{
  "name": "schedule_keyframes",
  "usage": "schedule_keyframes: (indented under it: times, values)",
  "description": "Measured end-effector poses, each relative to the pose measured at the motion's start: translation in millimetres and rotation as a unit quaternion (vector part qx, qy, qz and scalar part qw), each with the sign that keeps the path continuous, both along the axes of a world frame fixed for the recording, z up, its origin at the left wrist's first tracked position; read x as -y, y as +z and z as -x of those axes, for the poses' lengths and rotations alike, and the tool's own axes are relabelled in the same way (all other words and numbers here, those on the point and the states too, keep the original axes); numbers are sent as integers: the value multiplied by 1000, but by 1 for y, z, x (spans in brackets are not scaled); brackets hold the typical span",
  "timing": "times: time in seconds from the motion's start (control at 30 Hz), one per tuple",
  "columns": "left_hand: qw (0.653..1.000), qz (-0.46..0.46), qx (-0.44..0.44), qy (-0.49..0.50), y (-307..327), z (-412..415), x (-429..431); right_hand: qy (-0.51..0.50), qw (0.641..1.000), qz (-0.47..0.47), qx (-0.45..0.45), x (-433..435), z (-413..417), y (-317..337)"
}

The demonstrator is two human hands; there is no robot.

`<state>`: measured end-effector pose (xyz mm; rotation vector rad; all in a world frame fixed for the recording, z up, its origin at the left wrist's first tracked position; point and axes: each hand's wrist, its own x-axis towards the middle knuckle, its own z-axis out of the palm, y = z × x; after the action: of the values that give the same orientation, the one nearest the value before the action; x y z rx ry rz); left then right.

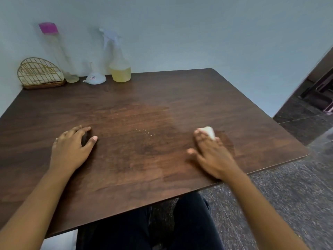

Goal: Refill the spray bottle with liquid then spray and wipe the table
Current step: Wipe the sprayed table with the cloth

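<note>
A clear spray bottle with a white trigger head stands at the table's far edge, holding yellowish liquid in its bottom part. Left of it lies a white funnel, mouth down, and a tall clear bottle with a pink cap. On the dark wooden table, my right hand presses a white cloth flat near the right side; only the cloth's tip shows past my fingers. Small droplets and a damp patch lie mid-table. My left hand rests palm down, fingers apart, holding nothing.
A gold wire holder with a folded cloth inside stands at the far left corner against the wall. The table's right edge drops to a dark speckled floor. My legs are under the near edge.
</note>
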<state>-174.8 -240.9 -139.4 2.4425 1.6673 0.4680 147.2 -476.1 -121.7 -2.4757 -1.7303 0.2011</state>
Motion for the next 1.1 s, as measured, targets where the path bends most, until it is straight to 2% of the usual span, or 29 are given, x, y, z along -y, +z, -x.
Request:
schedule_keyframes:
  times: [0.07,0.13,0.27,0.37,0.43,0.5,0.57,0.67,0.77,0.9,0.97,1.03,1.1]
  values:
    - [1000,4,-5,5,2,0,0,-67,997,34,3,12,-29,5]
    - [1000,3,-7,7,2,-2,1,-82,996,32,10,6,-21,6]
    - [1000,-1,-1,12,4,-2,4,66,997,-30,-22,-40,78,3]
    - [1000,2,-1,14,6,-2,4,139,988,-11,-62,-59,134,4]
    - [1000,2,4,12,6,-3,4,104,989,-39,-95,-62,129,7]
    - [1000,1,10,10,5,-3,5,35,993,-77,-87,-62,116,9]
    - [1000,0,12,8,5,-3,5,14,996,-57,-69,-63,117,8]
    - [1000,3,10,9,4,-3,5,47,997,-9,-56,-61,130,-1]
    - [1000,4,8,10,4,-4,4,29,999,10,-18,-47,94,-4]
    - [1000,5,16,17,6,-4,6,-113,993,40,17,-8,0,1]
    - [1000,3,14,16,6,-4,6,-168,984,63,25,0,-20,4]
    - [1000,5,17,16,7,-4,6,-162,984,62,38,-13,0,5]
    - [1000,8,20,18,8,-4,8,-86,996,27,26,-37,55,1]
